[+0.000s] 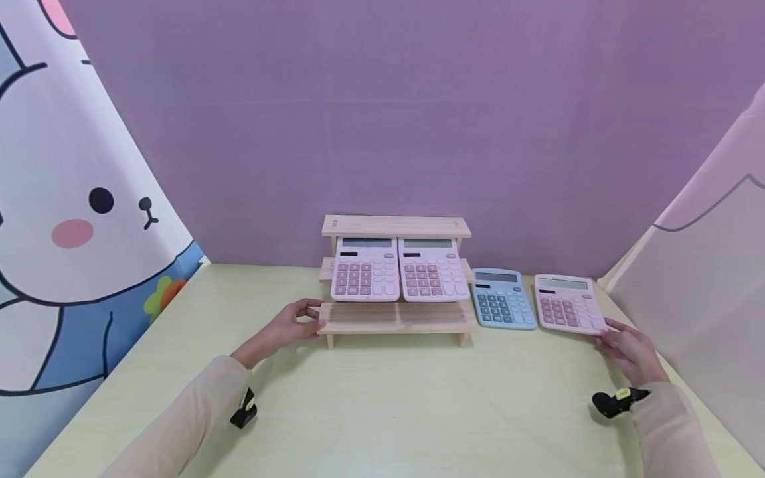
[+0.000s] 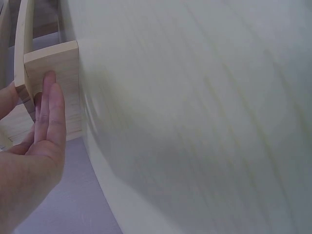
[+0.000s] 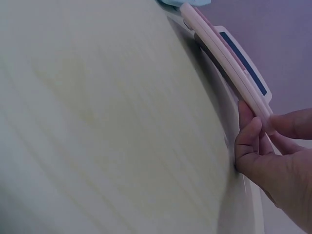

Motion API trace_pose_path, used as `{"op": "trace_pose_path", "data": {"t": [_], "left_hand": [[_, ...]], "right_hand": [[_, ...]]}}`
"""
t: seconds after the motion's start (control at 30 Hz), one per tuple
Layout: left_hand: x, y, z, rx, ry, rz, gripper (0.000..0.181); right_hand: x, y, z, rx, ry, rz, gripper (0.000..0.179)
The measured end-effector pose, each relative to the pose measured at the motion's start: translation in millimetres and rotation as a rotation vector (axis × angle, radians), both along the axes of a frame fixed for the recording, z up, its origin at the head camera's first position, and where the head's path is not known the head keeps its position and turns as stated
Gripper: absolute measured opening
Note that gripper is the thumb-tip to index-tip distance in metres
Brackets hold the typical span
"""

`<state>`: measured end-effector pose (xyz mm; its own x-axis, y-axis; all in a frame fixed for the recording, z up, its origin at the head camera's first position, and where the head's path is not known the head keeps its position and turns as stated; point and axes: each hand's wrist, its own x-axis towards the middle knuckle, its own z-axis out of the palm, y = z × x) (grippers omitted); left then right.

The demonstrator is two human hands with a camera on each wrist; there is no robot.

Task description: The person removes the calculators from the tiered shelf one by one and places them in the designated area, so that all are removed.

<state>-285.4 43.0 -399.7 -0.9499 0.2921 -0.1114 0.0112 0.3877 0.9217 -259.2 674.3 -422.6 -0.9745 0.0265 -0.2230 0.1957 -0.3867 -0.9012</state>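
A stepped wooden shelf (image 1: pixel 394 317) stands at the back middle of the table. On it two pink calculators (image 1: pixel 366 275) lean side by side. My left hand (image 1: pixel 294 323) grips the left end of the lowest board, thumb on one face and fingers (image 2: pixel 56 114) against the underside and leg. At the right, my right hand (image 1: pixel 630 350) pinches the near right corner of another pink calculator (image 1: pixel 564 312). In the right wrist view the thumb lies on top of this calculator (image 3: pixel 229 63) and the curled fingers (image 3: pixel 248 146) are under its edge, which is tilted up from the table.
Between the shelf and the held calculator lies a blue calculator (image 1: pixel 501 305). A purple backdrop (image 1: pixel 394 119) rises behind the table (image 1: pixel 406 405). Printed cloth panels border the left (image 1: pixel 72 199) and right (image 1: pixel 711 265) sides.
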Motion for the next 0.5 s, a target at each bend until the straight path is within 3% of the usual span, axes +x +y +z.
{"op": "trace_pose_path", "data": {"t": [0.5], "left_hand": [[1.0,1.0,0.4,0.033,0.006,-0.008,0.053]], "right_hand": [[-6.9,3.3,-2.4,0.09,0.004,0.03,0.034]]}}
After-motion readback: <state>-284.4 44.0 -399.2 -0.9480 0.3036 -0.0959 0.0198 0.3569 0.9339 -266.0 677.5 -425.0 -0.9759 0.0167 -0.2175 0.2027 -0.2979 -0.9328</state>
